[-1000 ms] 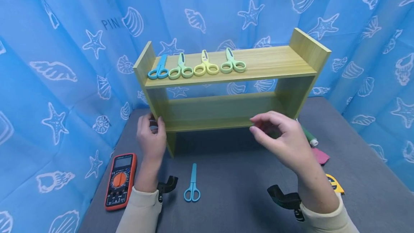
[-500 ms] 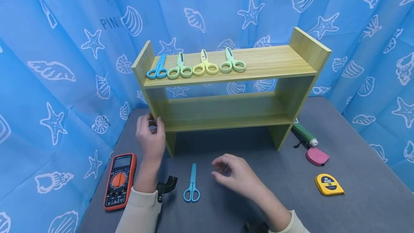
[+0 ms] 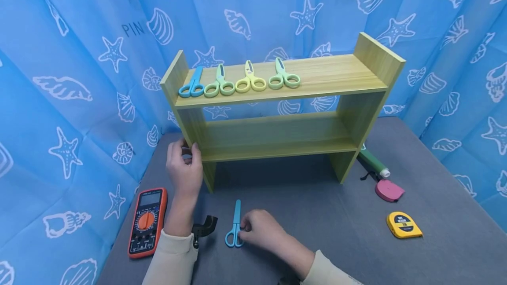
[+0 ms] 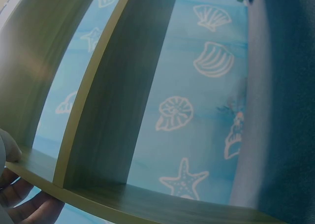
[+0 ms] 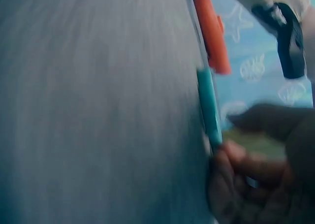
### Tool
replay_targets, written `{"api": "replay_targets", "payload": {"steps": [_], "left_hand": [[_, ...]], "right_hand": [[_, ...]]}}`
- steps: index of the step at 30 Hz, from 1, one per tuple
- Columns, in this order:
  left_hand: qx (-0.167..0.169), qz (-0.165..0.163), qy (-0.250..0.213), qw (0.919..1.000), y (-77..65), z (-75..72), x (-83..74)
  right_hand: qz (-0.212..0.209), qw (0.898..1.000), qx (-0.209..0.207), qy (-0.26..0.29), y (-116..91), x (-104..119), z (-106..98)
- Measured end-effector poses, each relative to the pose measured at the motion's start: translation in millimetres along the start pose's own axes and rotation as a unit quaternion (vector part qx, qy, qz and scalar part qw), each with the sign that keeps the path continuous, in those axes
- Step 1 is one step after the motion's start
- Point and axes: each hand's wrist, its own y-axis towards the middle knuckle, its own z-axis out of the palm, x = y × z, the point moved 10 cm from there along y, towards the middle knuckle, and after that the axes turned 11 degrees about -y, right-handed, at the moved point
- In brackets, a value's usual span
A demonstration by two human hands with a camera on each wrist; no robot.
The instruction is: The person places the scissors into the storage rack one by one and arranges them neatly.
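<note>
A two-tier wooden shelf [image 3: 273,135] stands on the grey table. My left hand [image 3: 184,170] grips its left side panel; in the left wrist view the thumb [image 4: 11,147] lies inside the panel and the fingers [image 4: 34,204] outside. In front of the shelf lies a pair of blue scissors [image 3: 236,214], blades pointing away. My right hand [image 3: 263,230] is at the right side of their handles, fingertips right at the loops. The blurred right wrist view has thumb and fingers apart beside the blue scissors [image 5: 209,106].
Blue [image 3: 195,83], yellow [image 3: 250,78] and green scissors [image 3: 220,83] lie in a row on the top board. An orange multimeter [image 3: 147,222] is at left. A green roll [image 3: 373,162], pink tape measure [image 3: 389,190] and yellow tape measure [image 3: 404,224] are at right. A patterned blue curtain [image 3: 277,12] hangs behind.
My right hand has moved from before the shelf's right half down and left to the blue scissors on the table. My left hand has stayed on the side panel.
</note>
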Motion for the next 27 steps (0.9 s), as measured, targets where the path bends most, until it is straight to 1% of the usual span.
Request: {"api": "replay_targets", "payload": {"steps": [4, 7, 10, 13, 15, 18, 21, 23, 25, 27], "left_hand": [[-0.002, -0.005, -0.01, 0.9999, -0.4, 0.1, -0.2], [-0.002, -0.005, -0.011, 0.9999, -0.1, 0.4, -0.7], [-0.002, -0.006, -0.01, 0.9999, -0.3, 0.1, -1.1], [-0.001, -0.007, -0.007, 0.9999, -0.5, -0.4, -1.1], [-0.001, -0.007, -0.008, 0.9999, -0.3, -0.7, -1.2], [0.0, -0.007, -0.008, 0.9999, -0.4, -0.7, -0.8], [0.003, -0.009, -0.008, 0.9999, -0.6, -0.4, -0.5], [0.003, -0.008, -0.007, 0.9999, -0.7, -0.5, -0.9], [0.003, -0.005, -0.007, 1.0, -0.6, -0.7, -2.0], [0.001, -0.001, -0.007, 1.0, -0.5, -0.9, -2.7]], "right_hand": [[0.034, 0.998, -0.017, -0.039, 3.5, -1.9, 4.5], [0.051, 0.997, -0.019, -0.05, 3.3, -2.9, 5.7], [0.058, 0.997, -0.018, -0.052, 1.5, -4.8, 4.7], [0.056, 0.997, -0.021, -0.056, -2.0, -6.7, -2.1], [0.05, 0.997, -0.021, -0.056, -5.9, -7.6, -10.0], [0.039, 0.998, -0.016, -0.037, -15.2, -7.9, -27.0], [0.023, 0.999, -0.014, -0.021, -26.9, -6.8, -48.5], [0.014, 1.0, -0.02, -0.015, -35.4, -5.1, -64.9], [0.012, 1.0, -0.024, -0.012, -43.8, -4.5, -80.6], [0.018, 0.999, -0.028, -0.008, -52.5, -5.1, -95.3]]}}
